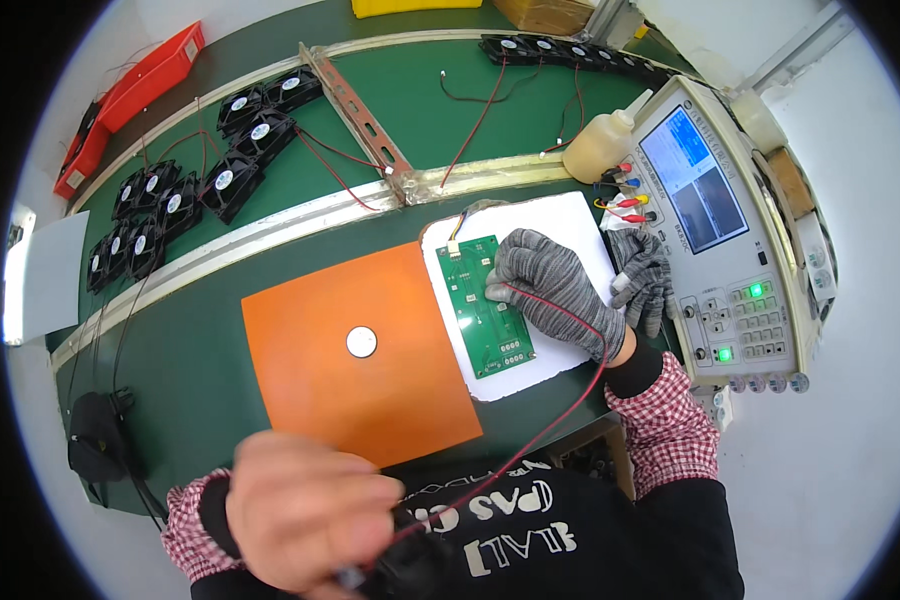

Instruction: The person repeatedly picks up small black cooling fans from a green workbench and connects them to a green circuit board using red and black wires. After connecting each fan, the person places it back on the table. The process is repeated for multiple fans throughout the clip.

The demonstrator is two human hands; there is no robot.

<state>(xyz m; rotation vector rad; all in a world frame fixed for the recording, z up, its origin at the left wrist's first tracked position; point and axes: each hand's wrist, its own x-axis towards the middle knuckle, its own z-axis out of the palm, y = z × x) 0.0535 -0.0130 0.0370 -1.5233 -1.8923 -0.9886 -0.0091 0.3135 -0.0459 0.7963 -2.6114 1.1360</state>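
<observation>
A: What has the right hand [550, 285] got?
B: It's gloved, its fingertips pinched narrow on a red wire [571, 410], right over a green circuit board [483, 325].
A: Why does the board lie there?
B: It's flat just under that hand, on a white sheet [565, 215], presumably for easy reach and to cushion it from the desk [190, 400].
A: And the left hand [315, 510]?
B: Bare and blurred; I can't tell whether its fingers grip anything. The wire runs to a dark object [415, 568] beside it, with some slack, perhaps so nothing tugs at the right hand's pinch.
A: Why bare?
B: Maybe for finer feel. A loose grey glove [642, 270] lies just right of the right hand; an orange mat [320, 350] lies beyond the left.
</observation>
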